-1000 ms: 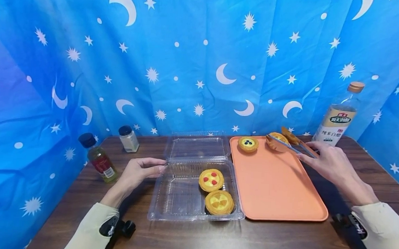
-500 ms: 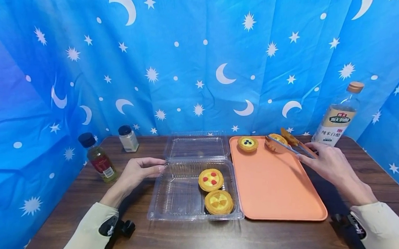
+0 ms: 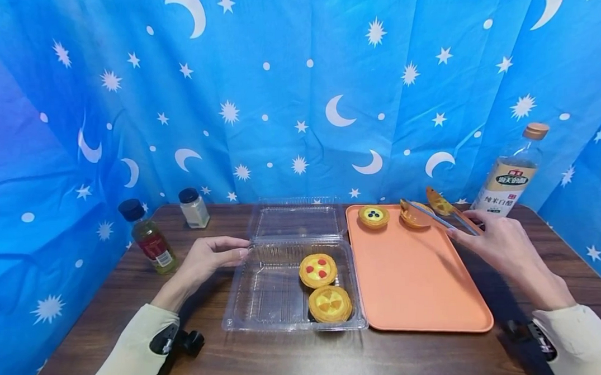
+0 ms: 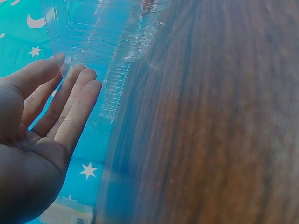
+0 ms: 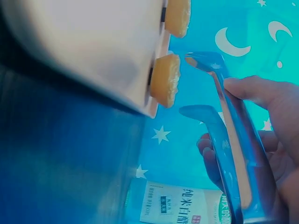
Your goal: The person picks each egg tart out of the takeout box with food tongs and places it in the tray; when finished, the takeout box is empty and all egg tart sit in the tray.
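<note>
At the near left corner of the hinged clear plastic container (image 3: 270,298), my left hand (image 3: 201,264) pinches the rim between thumb and fingers, as the left wrist view also shows. Two egg tarts lie in the container's right half: a red-dotted tart (image 3: 318,271) and a tart with orange wedges (image 3: 330,304). My right hand (image 3: 509,252) holds metal tongs (image 5: 247,154), their arms spread. Their tips are over the far right tart (image 5: 164,80) on the orange tray (image 3: 422,293); the right wrist view shows them apart from it. Beside it sits a blueberry-topped tart (image 3: 373,217).
A vinegar bottle (image 3: 504,188) stands behind my right hand. To the left are a dark-capped oil bottle (image 3: 153,245) and a small shaker jar (image 3: 195,211). The container's lid (image 3: 299,221) lies folded back toward the blue curtain (image 3: 284,97).
The tongs have spread a little wider and risen slightly above the far right tart. My left hand, the container and the tarts stay where they were.
</note>
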`<action>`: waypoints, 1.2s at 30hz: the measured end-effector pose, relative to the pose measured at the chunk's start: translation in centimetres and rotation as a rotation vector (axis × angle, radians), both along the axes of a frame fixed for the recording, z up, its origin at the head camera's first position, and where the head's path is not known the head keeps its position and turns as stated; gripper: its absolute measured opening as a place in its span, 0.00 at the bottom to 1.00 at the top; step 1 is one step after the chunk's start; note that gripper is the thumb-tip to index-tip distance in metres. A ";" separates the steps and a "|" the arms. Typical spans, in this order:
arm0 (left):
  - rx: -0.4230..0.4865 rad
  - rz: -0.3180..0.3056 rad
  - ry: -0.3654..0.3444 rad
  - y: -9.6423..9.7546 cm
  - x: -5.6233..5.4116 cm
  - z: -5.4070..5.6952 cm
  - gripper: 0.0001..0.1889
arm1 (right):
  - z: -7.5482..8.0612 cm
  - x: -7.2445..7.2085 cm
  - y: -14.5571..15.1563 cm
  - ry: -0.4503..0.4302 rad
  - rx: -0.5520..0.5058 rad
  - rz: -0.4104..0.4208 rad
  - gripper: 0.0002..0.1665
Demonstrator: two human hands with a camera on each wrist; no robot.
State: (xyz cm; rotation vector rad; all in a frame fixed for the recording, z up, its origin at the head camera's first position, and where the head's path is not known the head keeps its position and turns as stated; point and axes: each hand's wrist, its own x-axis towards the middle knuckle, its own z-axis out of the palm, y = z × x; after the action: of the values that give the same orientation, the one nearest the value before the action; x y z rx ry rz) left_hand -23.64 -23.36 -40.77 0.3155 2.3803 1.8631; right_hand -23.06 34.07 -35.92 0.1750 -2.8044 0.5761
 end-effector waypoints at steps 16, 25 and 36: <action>-0.018 0.020 -0.004 0.0 0.3 0.1 0.17 | 2.1 2.0 -3.7 0.120 -0.030 0.068 0.33; 0.001 0.013 -0.002 0.1 0.1 0.0 0.17 | 3.3 4.2 -6.8 0.180 -0.043 0.176 0.31; -0.017 0.007 0.012 0.0 0.0 -0.1 0.17 | 3.4 6.4 -9.8 0.127 -0.070 0.293 0.32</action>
State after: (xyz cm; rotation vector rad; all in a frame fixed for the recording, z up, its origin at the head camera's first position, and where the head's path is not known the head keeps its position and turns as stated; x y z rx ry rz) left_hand -23.61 -23.36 -40.89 0.3182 2.4062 1.8479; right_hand -16.63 24.29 -32.48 0.5931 -2.6475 0.7002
